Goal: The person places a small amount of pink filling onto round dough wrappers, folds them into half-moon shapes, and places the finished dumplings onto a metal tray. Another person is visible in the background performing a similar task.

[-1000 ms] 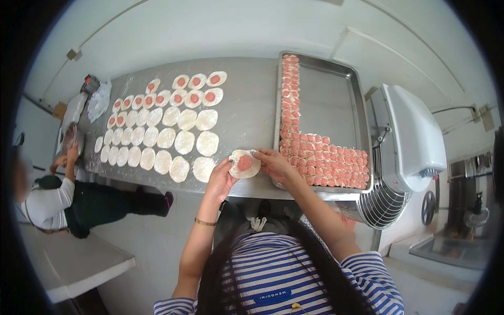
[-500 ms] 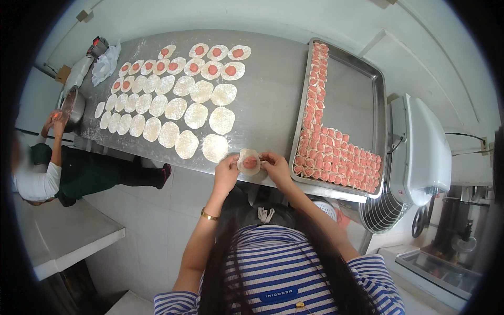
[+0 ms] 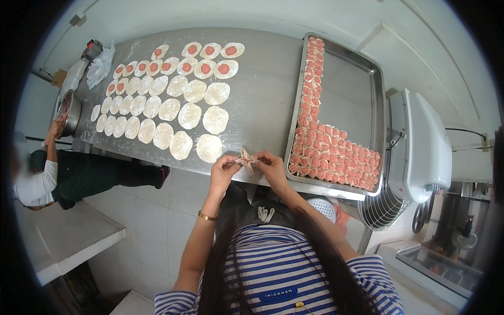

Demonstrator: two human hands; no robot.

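At the near edge of the steel table, a dumpling is pinched between my hands, its wrapper gathered up in folds around the filling. My left hand has thumb and fingers closed on one side of it. On the opposite side, my right hand grips the wrapper the same way. Round floured wrappers lie in rows to the left, and those in the far rows carry pink meat filling. To the right, a metal tray holds several rows of open-topped dumplings.
A co-worker in white sleeves stands at the left with a hand at a metal bowl. A white plastic bag sits at the table's far left corner. Beyond the tray stands a white mixer with a wire guard.
The wrapper, spread flat around its filling before, is now folded upward and gathered between my fingers. My hands have shifted slightly left. The co-worker's hand has moved down toward the bowl.
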